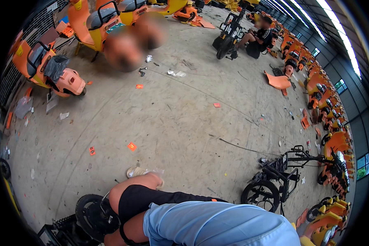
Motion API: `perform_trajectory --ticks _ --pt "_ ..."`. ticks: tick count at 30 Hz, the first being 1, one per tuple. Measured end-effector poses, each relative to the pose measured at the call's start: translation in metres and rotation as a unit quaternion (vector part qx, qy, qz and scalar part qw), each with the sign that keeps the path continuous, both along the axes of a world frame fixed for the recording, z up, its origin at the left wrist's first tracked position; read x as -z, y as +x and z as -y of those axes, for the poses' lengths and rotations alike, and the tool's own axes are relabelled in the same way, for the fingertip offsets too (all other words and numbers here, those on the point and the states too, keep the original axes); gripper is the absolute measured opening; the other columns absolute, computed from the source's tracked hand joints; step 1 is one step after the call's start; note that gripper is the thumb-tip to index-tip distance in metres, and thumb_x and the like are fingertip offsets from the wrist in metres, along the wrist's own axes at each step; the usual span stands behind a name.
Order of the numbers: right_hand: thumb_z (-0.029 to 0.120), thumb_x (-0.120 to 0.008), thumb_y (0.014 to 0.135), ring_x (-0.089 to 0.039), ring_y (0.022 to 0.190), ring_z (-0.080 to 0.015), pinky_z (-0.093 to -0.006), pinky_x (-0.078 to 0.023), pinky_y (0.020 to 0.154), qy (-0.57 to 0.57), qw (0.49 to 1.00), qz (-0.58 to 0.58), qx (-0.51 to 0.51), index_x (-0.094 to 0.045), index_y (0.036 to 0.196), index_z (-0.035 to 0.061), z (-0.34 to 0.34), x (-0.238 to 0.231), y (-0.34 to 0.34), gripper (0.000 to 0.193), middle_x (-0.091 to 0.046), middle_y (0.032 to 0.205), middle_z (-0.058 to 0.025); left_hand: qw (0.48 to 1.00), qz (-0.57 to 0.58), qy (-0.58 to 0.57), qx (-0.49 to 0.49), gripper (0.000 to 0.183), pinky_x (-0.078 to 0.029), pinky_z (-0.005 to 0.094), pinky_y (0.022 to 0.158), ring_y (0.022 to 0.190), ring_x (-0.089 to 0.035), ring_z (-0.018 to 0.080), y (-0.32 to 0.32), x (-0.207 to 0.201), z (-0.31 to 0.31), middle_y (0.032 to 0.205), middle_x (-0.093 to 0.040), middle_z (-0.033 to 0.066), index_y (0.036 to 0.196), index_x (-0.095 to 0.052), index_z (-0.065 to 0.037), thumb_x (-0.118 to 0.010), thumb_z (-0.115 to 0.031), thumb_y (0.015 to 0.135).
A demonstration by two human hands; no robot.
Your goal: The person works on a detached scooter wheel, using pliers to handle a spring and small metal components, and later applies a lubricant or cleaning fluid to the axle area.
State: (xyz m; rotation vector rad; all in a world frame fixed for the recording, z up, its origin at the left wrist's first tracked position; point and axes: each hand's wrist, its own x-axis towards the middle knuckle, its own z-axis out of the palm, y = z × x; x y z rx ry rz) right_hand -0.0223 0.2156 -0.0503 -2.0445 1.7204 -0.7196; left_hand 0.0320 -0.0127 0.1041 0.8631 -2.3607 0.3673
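Note:
Neither of my hands shows in the head view. At the lower edge are light blue cloth [217,223], a leg in black shorts [145,201] with a bent bare knee, and a pale shoe [136,172] on the floor. Bare skin [131,229] comes out from under the blue cloth toward the lower left; whether it is an arm or a leg I cannot tell. Right beside the knee is a black scooter wheel [95,217] with a large hub. A coil spring [65,222] and dark frame parts lie left of that wheel.
A stripped black scooter frame [281,176] rests at the right. Orange scooters [49,71] stand at the far left, more in rows [336,143] along the right wall. A person [260,40] sits by another bare frame [229,35]. Orange packets [132,146] and scraps litter the concrete floor [172,123].

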Motion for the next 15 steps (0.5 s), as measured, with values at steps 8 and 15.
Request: perform_trajectory --ticks 8,15 --pt "0.01 -0.076 0.066 -0.052 0.068 -0.0321 -0.0437 -0.045 0.063 -0.048 0.999 0.007 0.003 -0.069 0.072 0.0023 -0.01 -0.002 -0.011 0.012 -0.061 0.078 -0.0165 1.0 -0.023 0.0 0.012 0.044 -0.053 0.0495 0.067 0.081 -0.066 0.0425 0.003 0.012 0.014 0.096 -0.068 0.0224 0.122 -0.058 -0.004 -0.055 -0.04 0.097" --pt "0.008 -0.075 0.065 -0.05 0.065 -0.0329 -0.0442 -0.044 0.06 -0.078 0.997 0.009 -0.001 -0.068 0.069 0.0012 -0.011 0.001 -0.018 0.011 -0.06 0.073 -0.0177 0.999 -0.031 -0.033 -0.003 0.045 -0.051 0.0506 0.063 0.076 -0.065 0.0443 0.002 0.026 0.033 0.091 -0.069 0.02 0.122 -0.058 -0.006 -0.054 -0.043 0.096"
